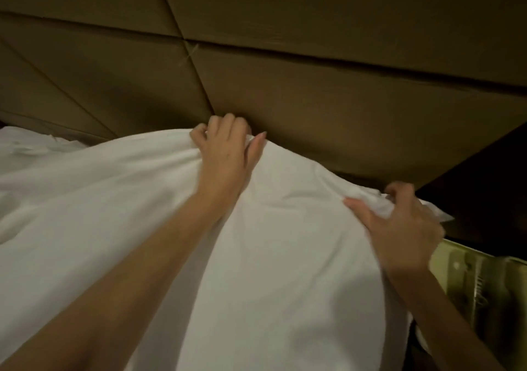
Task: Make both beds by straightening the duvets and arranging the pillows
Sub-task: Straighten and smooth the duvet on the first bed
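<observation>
Both hands clamp the white duvet's top edge against the padded headboard (313,91): left hand (225,153) at twelve o'clock, right hand (399,228) at three. Judged next: pull it taut and flat.

A bed is filling the lower part of the view, its surface hidden under white bedding. A plump white duvet (285,256) is lying across it, bulging upward and reaching the brown padded headboard (313,99). More white bedding (31,145) is lying rumpled at far left, against the headboard's base. The mattress itself is not showing.
</observation>
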A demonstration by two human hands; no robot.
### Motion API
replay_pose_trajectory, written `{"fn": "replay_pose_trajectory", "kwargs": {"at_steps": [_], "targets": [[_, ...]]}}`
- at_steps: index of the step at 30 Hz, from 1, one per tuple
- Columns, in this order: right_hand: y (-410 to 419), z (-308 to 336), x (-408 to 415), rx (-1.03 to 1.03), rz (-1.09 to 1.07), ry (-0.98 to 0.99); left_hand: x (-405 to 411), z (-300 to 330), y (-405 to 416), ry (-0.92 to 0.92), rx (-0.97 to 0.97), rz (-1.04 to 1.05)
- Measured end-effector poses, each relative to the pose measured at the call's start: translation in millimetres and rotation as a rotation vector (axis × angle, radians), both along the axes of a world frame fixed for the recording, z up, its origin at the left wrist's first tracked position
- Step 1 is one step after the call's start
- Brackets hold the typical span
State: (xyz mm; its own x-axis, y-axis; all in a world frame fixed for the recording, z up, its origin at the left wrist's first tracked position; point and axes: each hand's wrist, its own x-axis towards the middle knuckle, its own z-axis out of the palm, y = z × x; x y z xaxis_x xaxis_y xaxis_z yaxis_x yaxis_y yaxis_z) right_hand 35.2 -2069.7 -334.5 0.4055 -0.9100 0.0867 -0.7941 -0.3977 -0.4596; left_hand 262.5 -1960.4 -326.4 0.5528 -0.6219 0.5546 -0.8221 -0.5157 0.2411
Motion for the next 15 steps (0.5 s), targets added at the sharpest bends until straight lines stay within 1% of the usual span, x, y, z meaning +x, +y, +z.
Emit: {"fn": "replay_pose_trajectory", "kwargs": {"at_steps": [2,4,6,8,10,13,15], "targets": [[-1.3,-17.3,3.7,0.052,0.021,0.039,-0.2,-27.8,1.5,-0.102,0.054,0.056],[4.2,-43.7,5.9,0.013,0.144,0.101,1.6,-59.3,13.0,-0.119,0.158,0.091],[12.2,-64.4,6.9,-0.054,0.243,0.141,1.5,-72.1,22.7,-0.113,0.205,0.078],[15.0,-70.5,6.3,-0.095,0.26,0.132,-0.3,-66.0,26.9,-0.088,0.191,0.008],[17.8,-67.6,5.0,-0.139,0.261,0.087,-6.7,-52.9,33.5,-0.032,0.218,-0.05],[31.0,-54.0,4.6,-0.092,0.345,0.081,-23.0,-38.3,57.6,0.04,0.318,-0.074],[47.5,-44.6,2.6,-0.047,0.407,0.069,-40.2,-28.9,79.5,0.125,0.371,-0.057]]}}
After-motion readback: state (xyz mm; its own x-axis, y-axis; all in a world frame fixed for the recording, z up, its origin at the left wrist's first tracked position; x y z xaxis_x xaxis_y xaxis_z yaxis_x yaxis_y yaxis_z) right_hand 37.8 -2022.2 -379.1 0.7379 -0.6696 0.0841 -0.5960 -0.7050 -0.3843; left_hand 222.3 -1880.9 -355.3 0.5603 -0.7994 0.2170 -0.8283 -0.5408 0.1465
